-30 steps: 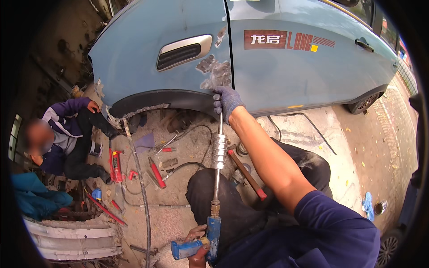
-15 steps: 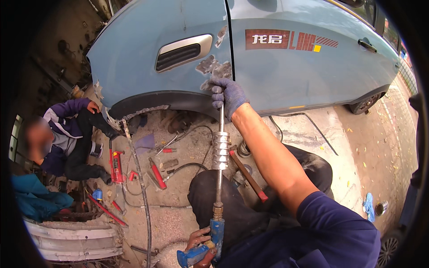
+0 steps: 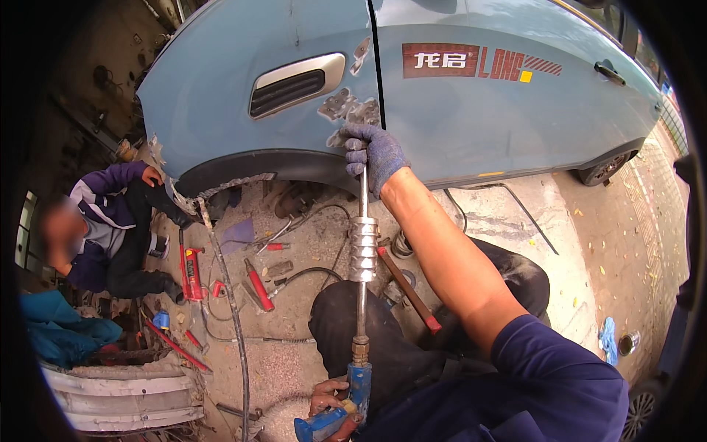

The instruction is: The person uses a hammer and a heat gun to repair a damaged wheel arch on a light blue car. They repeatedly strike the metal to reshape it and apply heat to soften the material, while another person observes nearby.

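Note:
A slide hammer dent puller [image 3: 363,250] stretches from my lap toward the blue-grey car's front fender [image 3: 206,96]. It has a ribbed steel weight on a straight rod and a blue pistol-shaped handle. My right hand [image 3: 377,156], in a purple-grey glove, is closed round the far end of the rod, close against the fender. That hand hides the tip, so whether it touches the panel I cannot tell. My bare left hand [image 3: 328,398] is closed on the blue handle at the lower edge. Scuffed, sanded patches [image 3: 350,108] show on the fender just above my glove.
Another person [image 3: 110,228] sits on the ground at the left, beside the wheel arch [image 3: 272,163]. Red hydraulic tools [image 3: 258,286], hoses and a long bar [image 3: 228,295] lie or lean in front. A wooden-handled hammer [image 3: 409,289] is by my knees. A metal bumper beam [image 3: 125,398] lies lower left.
The blue handle and my left hand have shifted very slightly right and down. My right hand keeps its grip by the fender, and the car appears slightly shifted in the view.

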Demonstrator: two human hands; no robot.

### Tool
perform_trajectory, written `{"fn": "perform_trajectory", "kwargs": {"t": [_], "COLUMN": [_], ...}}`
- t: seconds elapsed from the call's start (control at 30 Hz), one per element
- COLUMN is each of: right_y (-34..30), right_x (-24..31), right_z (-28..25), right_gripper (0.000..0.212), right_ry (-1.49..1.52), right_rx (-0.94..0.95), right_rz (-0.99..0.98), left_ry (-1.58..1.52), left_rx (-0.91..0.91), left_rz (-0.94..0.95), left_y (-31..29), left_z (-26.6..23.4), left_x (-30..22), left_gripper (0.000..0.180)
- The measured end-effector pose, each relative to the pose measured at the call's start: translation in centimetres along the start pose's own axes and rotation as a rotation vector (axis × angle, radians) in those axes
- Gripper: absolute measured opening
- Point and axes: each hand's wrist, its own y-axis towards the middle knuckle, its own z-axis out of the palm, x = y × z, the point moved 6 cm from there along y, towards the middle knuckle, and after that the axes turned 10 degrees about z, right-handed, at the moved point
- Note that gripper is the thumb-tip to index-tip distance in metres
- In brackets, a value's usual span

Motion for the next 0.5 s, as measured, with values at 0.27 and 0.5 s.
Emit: {"fn": "perform_trajectory", "kwargs": {"t": [0.27,0.5], "right_y": [-1.1,-9.4], "right_x": [-0.1,-10.5], "right_z": [0.1,-2.7], "right_gripper": [0.016,0.035], "right_ry": [-0.072,-0.071], "right_rx": [0.023,0.136], "right_rz": [-0.004,0.247], "left_ry": [0.034,0.123], "left_rx": [0.036,0.084], "left_rz": [0.044,-0.010], "left_y": [-0.2,-1.2], "left_z": [-0.5,-1.8], "left_x": [0.3,0.6], "left_gripper": [0.050,0.051]}}
